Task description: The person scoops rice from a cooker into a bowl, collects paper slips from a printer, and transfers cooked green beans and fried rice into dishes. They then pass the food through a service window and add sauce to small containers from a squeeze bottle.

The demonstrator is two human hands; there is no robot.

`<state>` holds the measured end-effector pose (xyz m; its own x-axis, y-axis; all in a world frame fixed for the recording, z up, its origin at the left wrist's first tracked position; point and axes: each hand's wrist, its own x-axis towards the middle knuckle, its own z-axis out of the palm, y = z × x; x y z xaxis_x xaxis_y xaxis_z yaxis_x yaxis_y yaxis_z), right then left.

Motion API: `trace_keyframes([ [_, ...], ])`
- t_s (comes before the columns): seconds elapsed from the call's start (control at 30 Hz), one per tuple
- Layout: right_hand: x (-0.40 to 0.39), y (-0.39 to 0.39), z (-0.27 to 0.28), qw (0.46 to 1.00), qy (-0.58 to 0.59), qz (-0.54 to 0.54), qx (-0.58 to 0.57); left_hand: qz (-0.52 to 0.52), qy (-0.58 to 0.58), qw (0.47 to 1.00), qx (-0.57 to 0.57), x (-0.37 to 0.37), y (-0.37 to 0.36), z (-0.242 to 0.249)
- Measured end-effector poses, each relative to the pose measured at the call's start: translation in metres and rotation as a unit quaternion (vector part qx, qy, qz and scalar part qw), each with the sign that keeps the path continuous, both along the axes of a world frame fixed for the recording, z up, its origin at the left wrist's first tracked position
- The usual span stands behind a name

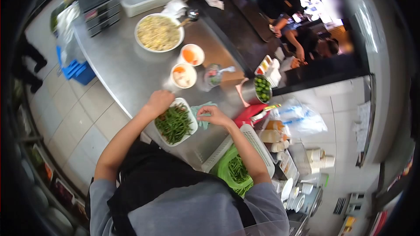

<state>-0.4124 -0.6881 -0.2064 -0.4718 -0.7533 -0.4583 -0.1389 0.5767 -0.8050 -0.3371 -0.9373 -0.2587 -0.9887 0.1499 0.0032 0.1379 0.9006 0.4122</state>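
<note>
A white oval dish of cut green beans sits on the steel counter close to my body. My left hand is at the dish's upper left edge, fingers curled down and their tips hidden. To the right of the dish, my right hand is raised with thumb and fingers bent towards each other; whether anything small is between them is too small to tell. A pale green cloth lies partly behind that hand. Below my right forearm, a green bag of beans stands in a white basket.
Further up the counter are two white tubs, a clear container and a big bowl of pale food. At right stand a metal pot of green pieces and a red item. People work beyond the pass.
</note>
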Motion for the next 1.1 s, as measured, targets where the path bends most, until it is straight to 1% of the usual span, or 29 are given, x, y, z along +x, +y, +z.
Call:
trace_keyframes([
  [0.03,-0.002,0.002,0.016,1.000,0.018,-0.018,-0.017,0.004,-0.025,1.000,-0.015,0.003,-0.002,0.016],
  [0.1,0.002,-0.003,0.043,0.997,0.040,-0.040,-0.052,-0.008,0.055,0.996,0.063,0.004,0.011,0.051],
  [0.13,0.005,-0.007,0.061,0.996,0.064,-0.025,-0.053,-0.009,0.087,0.991,0.102,0.006,0.022,0.063],
  [0.17,0.009,-0.011,0.073,0.995,0.058,-0.057,-0.063,-0.053,0.147,0.970,0.185,-0.001,0.034,0.062],
  [0.2,0.013,-0.015,0.079,0.993,0.047,-0.085,-0.073,-0.078,0.164,0.951,0.248,-0.009,0.048,0.063],
  [0.23,0.013,-0.014,0.081,0.990,0.072,-0.080,-0.095,-0.092,0.075,0.951,0.287,-0.021,0.060,0.062],
  [0.3,0.013,-0.004,0.084,0.969,0.174,-0.129,-0.116,-0.077,-0.001,0.949,0.306,-0.032,0.069,0.066],
  [0.33,0.010,0.007,0.089,0.964,0.235,-0.115,-0.043,-0.084,0.016,0.947,0.311,-0.030,0.067,0.065],
  [0.37,0.009,0.016,0.096,0.950,0.286,-0.126,0.019,-0.094,0.034,0.943,0.317,-0.028,0.066,0.064],
  [0.4,0.005,0.031,0.094,0.936,0.321,-0.137,0.039,-0.106,0.053,0.939,0.324,-0.026,0.065,0.063],
  [0.43,0.006,0.040,0.100,0.907,0.382,-0.151,0.088,-0.067,0.077,0.945,0.311,-0.018,0.058,0.068],
  [0.5,0.005,0.063,0.099,0.898,0.369,-0.215,0.109,0.010,0.127,0.951,0.283,0.004,0.034,0.081],
  [0.57,0.010,0.060,0.077,0.904,0.393,-0.168,0.028,0.070,0.123,0.977,0.162,0.010,0.006,0.067],
  [0.6,0.015,0.055,0.061,0.903,0.404,-0.146,-0.013,0.058,0.072,0.988,0.122,0.009,-0.004,0.060],
  [0.67,0.029,0.034,0.016,0.960,0.253,-0.103,-0.057,0.036,-0.028,0.998,0.044,0.007,-0.018,0.047],
  [0.73,0.044,0.018,-0.012,0.989,0.100,-0.097,-0.044,-0.003,-0.050,0.997,0.066,0.010,-0.023,0.034],
  [0.77,0.045,0.021,-0.012,0.989,0.108,-0.103,-0.016,-0.020,-0.060,0.995,0.077,0.010,-0.025,0.029],
  [0.83,0.049,0.032,-0.005,0.985,0.121,-0.112,0.042,-0.013,-0.033,0.996,0.085,0.013,-0.028,0.021],
  [0.87,0.056,0.032,0.010,0.983,0.119,-0.139,0.032,-0.012,-0.022,0.996,0.089,0.018,-0.028,0.018],
  [0.97,0.075,0.031,0.005,0.973,0.125,-0.177,0.085,0.002,0.011,0.996,0.084,0.030,-0.031,0.011],
  [1.03,0.091,0.016,-0.020,0.962,0.027,-0.271,0.000,0.012,-0.002,0.993,0.118,0.037,-0.035,0.009],
  [1.1,0.101,0.002,-0.032,0.930,-0.049,-0.356,-0.076,0.037,-0.007,0.987,0.154,0.048,-0.034,0.008],
])
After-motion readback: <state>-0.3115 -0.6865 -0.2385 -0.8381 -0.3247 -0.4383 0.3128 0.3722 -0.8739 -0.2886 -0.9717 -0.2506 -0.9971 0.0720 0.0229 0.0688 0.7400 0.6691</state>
